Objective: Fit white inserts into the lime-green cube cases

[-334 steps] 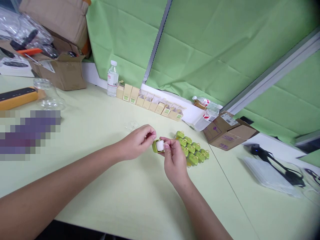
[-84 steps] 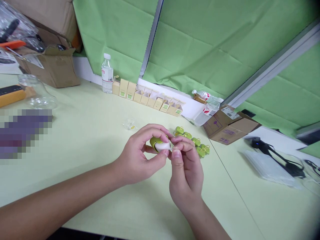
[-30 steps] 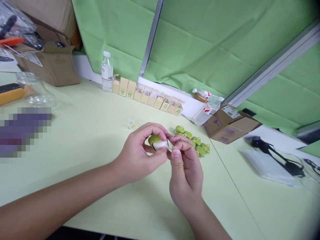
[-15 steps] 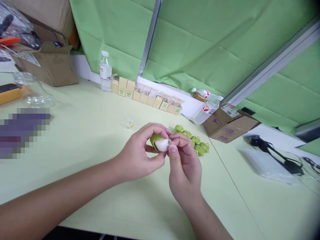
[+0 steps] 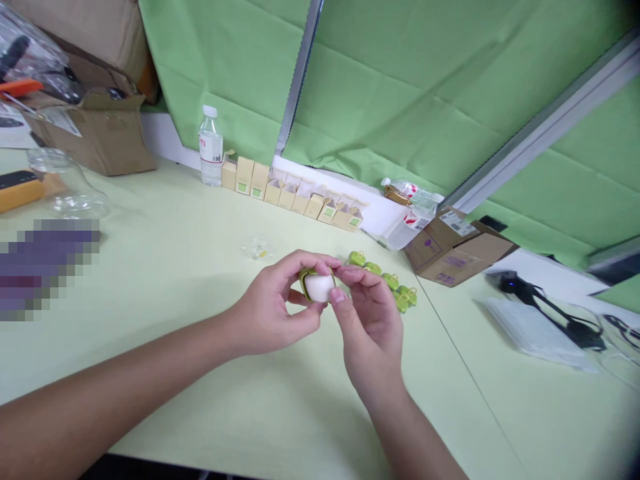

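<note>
Both hands meet above the pale green table (image 5: 200, 373). My left hand (image 5: 273, 310) curls round a small white case in a green cover (image 5: 317, 287), thumb below and fingers over its top. My right hand (image 5: 373, 327) pinches the same case from the right with thumb and forefinger. Just behind the hands lies a cluster of several green covered cases (image 5: 390, 283), partly hidden by my right fingers.
A row of small tan boxes (image 5: 293, 195) and a water bottle (image 5: 211, 145) line the back wall. A small clear wrapper (image 5: 257, 247) lies left of the hands. Cardboard boxes (image 5: 453, 248) (image 5: 95, 137), a glass jar (image 5: 65, 183) and a clear sleeve with black cable (image 5: 545, 327) surround the area.
The white case has turned in my fingers so its white face points more toward me. My right thumb has shifted lower against it. Both hands keep their grip.
</note>
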### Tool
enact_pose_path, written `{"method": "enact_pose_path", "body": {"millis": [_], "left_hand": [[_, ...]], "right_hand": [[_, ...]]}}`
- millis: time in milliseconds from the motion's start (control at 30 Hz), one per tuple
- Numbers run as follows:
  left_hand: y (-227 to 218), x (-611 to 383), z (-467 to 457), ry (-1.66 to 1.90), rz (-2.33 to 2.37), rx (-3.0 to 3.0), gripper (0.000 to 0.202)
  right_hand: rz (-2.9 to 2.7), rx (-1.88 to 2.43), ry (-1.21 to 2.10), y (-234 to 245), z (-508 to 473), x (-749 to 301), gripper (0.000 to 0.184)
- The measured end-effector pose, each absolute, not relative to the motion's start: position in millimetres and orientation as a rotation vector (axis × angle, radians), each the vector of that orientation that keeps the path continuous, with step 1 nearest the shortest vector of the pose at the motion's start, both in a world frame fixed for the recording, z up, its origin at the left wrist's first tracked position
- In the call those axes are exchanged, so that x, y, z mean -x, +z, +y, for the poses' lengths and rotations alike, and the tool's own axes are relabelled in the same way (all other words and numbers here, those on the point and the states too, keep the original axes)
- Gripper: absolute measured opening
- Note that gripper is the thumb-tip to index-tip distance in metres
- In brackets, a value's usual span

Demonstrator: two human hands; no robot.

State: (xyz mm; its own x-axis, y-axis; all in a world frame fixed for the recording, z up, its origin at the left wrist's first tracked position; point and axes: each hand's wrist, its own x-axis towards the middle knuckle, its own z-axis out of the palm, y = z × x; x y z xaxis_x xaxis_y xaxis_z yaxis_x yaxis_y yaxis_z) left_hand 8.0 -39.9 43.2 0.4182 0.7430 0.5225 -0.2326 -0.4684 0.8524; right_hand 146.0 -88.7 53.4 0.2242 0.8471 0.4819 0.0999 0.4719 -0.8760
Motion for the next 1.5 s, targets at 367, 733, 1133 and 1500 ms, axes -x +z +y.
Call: {"method": "enact_pose_path", "body": {"millis": [367, 733, 1133, 1500], "left_hand": [[39.7, -6.6, -38.2, 1.225, 0.432, -1.781, 0.042], [39.5, -6.8, -38.1, 1.205, 0.443, -1.792, 0.042], [39.1, -4.3, -35.1, 1.142, 0.392, -1.687, 0.036], [39.4, -5.6, -34.7, 1.137, 0.286, -1.435, 0.010]], "right_hand": [[-1.237, 0.976, 0.707, 49.0, -86.0, -150.3, 0.017], [-1.223, 0.984, 0.778, 47.3, -84.3, -152.3, 0.015], [-1.147, 0.985, 0.807, 45.8, -82.7, -150.4, 0.016], [-1.181, 0.964, 0.768, 47.1, -86.0, -148.6, 0.017]]}}
